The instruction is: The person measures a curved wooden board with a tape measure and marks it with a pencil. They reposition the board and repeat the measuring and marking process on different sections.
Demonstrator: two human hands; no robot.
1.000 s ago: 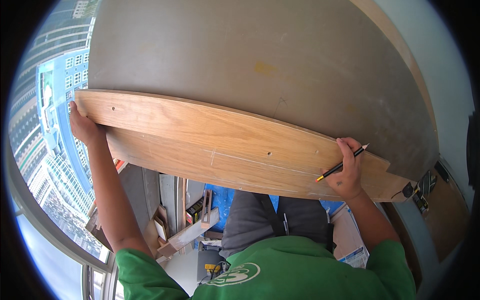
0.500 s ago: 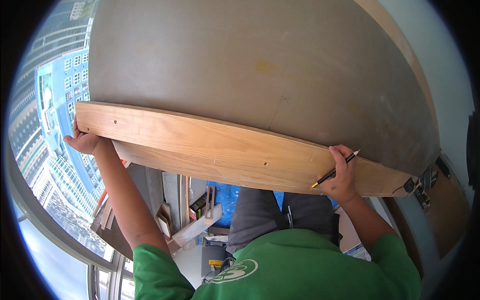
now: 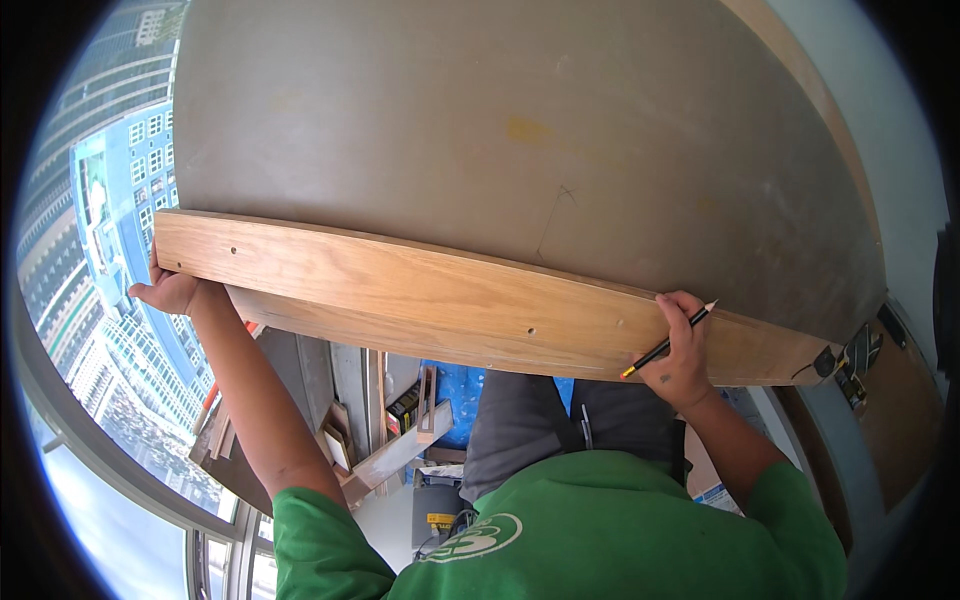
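Observation:
A long light-wood board (image 3: 400, 285) with a few small holes lies along the near edge of a large brown-grey panel (image 3: 400, 120). My left hand (image 3: 172, 290) grips the board's left end from below, its thumb sticking out to the left; some fingers are hidden behind the wood. Toward the right part of the board, my right hand (image 3: 682, 352) is closed over its far edge. That same hand holds a black pencil (image 3: 655, 352) slantwise, sharpened tip pointing up and right. A thin pencil mark (image 3: 553, 215) shows on the panel beyond the board.
At the board's right end sits a dark tool (image 3: 850, 368), partly seen. Windows at left look onto tall buildings. Below the board are wood offcuts (image 3: 405, 455), a blue sheet (image 3: 450, 385) and a grey machine (image 3: 432, 500) with a yellow label. A pale wall (image 3: 880, 150) rises at right.
The whole view has shifted slightly. Both hands keep their hold on the board, and the pencil stays in the right hand at the same slant.

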